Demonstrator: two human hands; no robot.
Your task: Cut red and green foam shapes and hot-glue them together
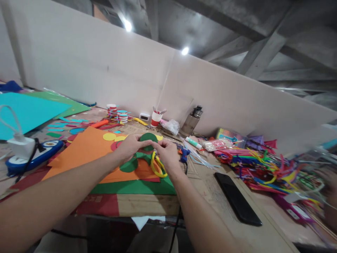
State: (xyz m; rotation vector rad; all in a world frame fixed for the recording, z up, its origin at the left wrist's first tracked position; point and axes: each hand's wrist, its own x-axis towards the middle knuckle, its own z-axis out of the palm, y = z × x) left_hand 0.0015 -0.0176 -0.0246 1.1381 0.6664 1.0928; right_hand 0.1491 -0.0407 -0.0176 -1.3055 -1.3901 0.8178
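A dark green paper circle [148, 139] is held up over the craft sheets. My left hand [130, 147] pinches its left and lower edge. Fingers of my right hand [167, 154] are closed at its lower right edge. Just under the right hand shows a yellow loop like a scissors handle [161, 172]; whether that hand touches it I cannot tell. Beneath both hands lie another green circle [129, 166], a large orange sheet [79, 149] and a green sheet [134, 188]. Yellow circles [109, 136] rest on the orange sheet's far side.
A blue glue gun [184, 154] lies right of my hands, near a black phone [237, 198]. Pipe cleaners [255, 165] pile up at the right, where another person's hand [329, 179] shows. A bottle [192, 121] and a paper cup [156, 118] stand by the partition.
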